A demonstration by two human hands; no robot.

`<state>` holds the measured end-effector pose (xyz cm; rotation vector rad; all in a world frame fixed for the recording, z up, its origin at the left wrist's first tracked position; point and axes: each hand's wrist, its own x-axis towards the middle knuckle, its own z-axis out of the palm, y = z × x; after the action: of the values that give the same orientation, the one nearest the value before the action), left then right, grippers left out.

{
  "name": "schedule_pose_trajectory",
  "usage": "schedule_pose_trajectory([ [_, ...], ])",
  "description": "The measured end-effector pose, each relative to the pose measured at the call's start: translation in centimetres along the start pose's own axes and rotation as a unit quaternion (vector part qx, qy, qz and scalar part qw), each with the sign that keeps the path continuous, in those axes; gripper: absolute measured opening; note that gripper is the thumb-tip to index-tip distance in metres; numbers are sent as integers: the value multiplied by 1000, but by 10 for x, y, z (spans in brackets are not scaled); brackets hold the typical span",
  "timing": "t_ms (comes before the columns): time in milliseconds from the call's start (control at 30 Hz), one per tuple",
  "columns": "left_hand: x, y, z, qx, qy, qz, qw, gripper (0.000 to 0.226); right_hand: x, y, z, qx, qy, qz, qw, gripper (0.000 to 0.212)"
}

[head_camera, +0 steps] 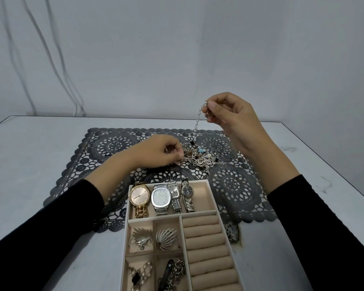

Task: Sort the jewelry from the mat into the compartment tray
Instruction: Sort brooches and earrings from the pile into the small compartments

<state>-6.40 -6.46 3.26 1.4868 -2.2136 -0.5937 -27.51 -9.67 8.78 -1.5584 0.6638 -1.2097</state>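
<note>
Silvery, slender pearl-beaded chain

You face a plain pale grey wall that fills the upper half of the frame. Two thin white cables run down it at upper left. Your white bench shows faint dark scuffs at right.
</note>
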Motion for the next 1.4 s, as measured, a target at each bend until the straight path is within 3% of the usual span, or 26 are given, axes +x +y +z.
schedule_pose_trajectory([
  [433, -20, 20, -23, -220, 151, -12, 964, 6, -5, -16, 3, 46, -4, -6, 999, 5],
  [933, -92, 64, -41, -197, 203, 13, 959, 9, -53, -58, 29, 69, -48, -31, 996, 5],
  [1400, -163, 85, -24, -205, 203, 28, 957, 9, -113, -68, 60, 94, -148, 29, 984, 7],
])
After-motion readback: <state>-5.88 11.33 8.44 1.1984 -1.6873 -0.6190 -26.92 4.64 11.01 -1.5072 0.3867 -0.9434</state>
